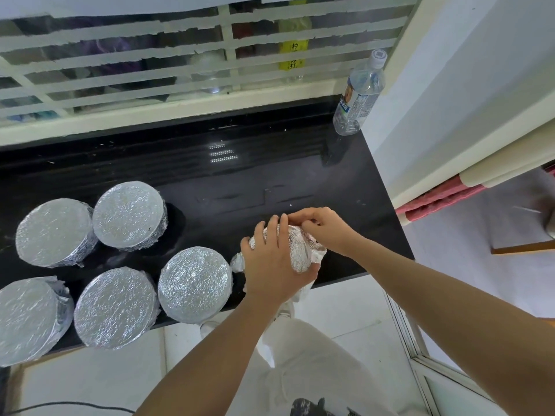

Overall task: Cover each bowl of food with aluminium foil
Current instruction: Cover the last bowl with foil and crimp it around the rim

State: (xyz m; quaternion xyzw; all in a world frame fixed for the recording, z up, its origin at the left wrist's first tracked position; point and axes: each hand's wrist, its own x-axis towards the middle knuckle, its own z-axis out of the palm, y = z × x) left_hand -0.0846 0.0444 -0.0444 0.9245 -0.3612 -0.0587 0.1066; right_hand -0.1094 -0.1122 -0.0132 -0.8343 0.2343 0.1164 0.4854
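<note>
Several bowls wrapped in aluminium foil stand on the black counter (270,181): two at the back left (54,231) (129,214), two at the front left (27,319) (115,306), one in the middle (195,283). A further foil-covered bowl (297,250) sits near the counter's front right edge. My left hand (273,265) lies over its top, thumb curled round its near side. My right hand (322,225) pinches the foil at its far rim. The food inside is hidden.
A clear plastic water bottle (359,96) stands at the counter's back right corner, by a white wall. A barred window (180,61) runs behind the counter. A black cable (69,405) lies on the pale floor at bottom left.
</note>
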